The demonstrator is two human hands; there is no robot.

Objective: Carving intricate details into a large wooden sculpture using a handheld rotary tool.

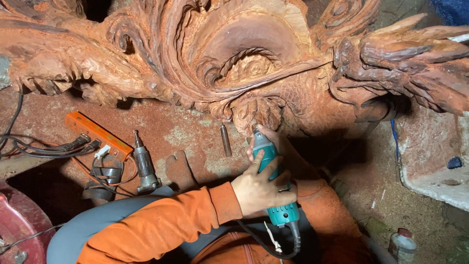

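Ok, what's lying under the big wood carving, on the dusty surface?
Below the carving lie an orange power strip, a spare grinder and a metal bit. The left hand and right hand grip the teal grinder, whose tip is hidden.

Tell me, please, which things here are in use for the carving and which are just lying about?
In use: teal handheld rotary grinder, left hand, right hand, reddish carved wood sculpture.

Lying about: orange power strip, grey spare grinder, metal cylinder bit, small plastic bottle.

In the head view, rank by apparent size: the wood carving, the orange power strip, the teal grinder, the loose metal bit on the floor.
1. Wood carving
2. Orange power strip and teal grinder: look alike, and the grinder is nearer, so unranked
3. Metal bit
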